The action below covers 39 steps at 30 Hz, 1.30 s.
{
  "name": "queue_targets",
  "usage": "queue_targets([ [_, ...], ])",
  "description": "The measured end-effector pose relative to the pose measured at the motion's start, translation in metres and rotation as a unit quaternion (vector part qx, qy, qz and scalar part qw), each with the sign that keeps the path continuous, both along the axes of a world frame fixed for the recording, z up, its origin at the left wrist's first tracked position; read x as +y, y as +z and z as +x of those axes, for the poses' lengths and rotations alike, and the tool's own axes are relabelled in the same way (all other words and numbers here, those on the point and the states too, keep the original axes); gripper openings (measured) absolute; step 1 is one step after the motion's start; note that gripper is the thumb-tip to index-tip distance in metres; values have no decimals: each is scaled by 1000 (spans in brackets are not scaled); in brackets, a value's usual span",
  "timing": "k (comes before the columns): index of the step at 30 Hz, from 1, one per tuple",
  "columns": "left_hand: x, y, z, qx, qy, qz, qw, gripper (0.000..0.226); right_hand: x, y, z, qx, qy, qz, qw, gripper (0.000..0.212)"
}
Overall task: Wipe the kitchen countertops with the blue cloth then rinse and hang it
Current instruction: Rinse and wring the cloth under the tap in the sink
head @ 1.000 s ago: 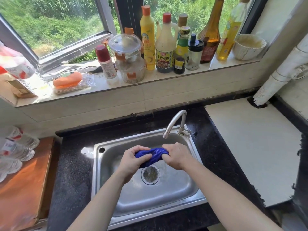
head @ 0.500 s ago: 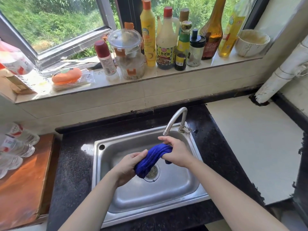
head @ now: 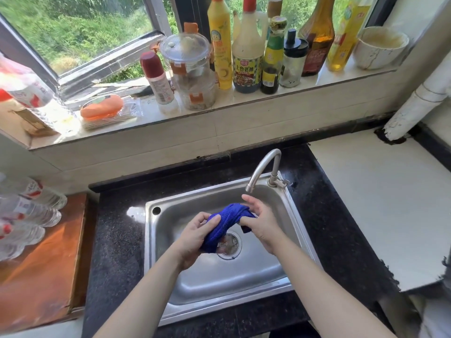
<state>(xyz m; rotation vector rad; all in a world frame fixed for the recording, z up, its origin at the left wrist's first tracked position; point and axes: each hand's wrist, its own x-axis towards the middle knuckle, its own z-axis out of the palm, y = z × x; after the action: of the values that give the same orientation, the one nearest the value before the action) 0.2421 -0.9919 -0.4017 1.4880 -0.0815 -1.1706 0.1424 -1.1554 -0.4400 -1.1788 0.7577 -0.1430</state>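
Observation:
The blue cloth (head: 225,222) is twisted into a thick roll above the steel sink (head: 210,284), over the drain (head: 229,245). My left hand (head: 195,236) grips its lower left end. My right hand (head: 262,222) grips its upper right end, with a corner of cloth poking out below the palm. Both hands are just beneath the spout of the curved tap (head: 264,167). No water stream is visible from the spout.
Black granite counter (head: 117,252) surrounds the sink, with a white counter (head: 380,203) on the right. A wooden board (head: 41,264) and water bottles (head: 26,211) lie at the left. Sauce bottles (head: 247,50), jars and a bowl (head: 379,47) line the windowsill. A white pipe (head: 419,103) stands at the right.
The cloth went from bunched between both hands to a stretched, twisted roll. My right hand rose toward the tap while my left dropped toward the drain.

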Motion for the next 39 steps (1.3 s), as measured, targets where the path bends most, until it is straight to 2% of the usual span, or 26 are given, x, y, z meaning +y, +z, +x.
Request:
queue_targets([
  [2,3,-2,2,-15,4,1,1000,25,8,-1,4,-42,-100,140,984,52],
  [4,7,-6,5,-15,-5,-2,1000,21,16,-2,6,-91,-190,272,939,32],
  [5,8,-7,6,-11,-13,-4,1000,21,21,-3,6,-108,-212,305,922,23],
  [8,8,-13,7,-1,-43,-19,999,27,34,-4,9,-121,-208,315,918,11],
  [11,3,-15,7,-1,-67,-37,997,31,36,-6,12,-97,-171,322,926,18],
  [13,1,-17,6,-4,-76,-42,996,31,34,-7,14,-104,-181,336,918,31],
  [14,0,-18,5,-10,-81,-35,996,31,32,-11,15,-107,-197,336,915,37],
  [16,0,-21,3,-40,-100,-2,994,36,29,-12,16,-106,-222,311,918,32],
  [19,4,-24,0,-90,-156,36,983,44,28,-10,19,-50,-202,224,952,23],
  [21,5,-26,3,-118,-172,46,977,39,29,-15,22,-6,-172,161,972,10],
  [23,4,-27,6,-135,-169,53,975,28,32,-16,24,23,-152,119,981,20],
  [25,3,-28,7,-146,-172,56,973,22,36,-15,26,39,-152,102,982,25],
  [29,5,-34,0,-181,-191,73,962,18,36,-17,25,58,-172,98,979,18],
  [34,3,-34,-8,-181,-173,79,965,16,32,-16,21,38,-189,75,978,24],
  [36,7,-35,-4,-184,-154,83,967,22,30,-18,18,26,-175,75,981,27],
  [39,7,-37,-5,-126,-25,70,989,32,27,-19,14,0,-144,78,987,25],
])
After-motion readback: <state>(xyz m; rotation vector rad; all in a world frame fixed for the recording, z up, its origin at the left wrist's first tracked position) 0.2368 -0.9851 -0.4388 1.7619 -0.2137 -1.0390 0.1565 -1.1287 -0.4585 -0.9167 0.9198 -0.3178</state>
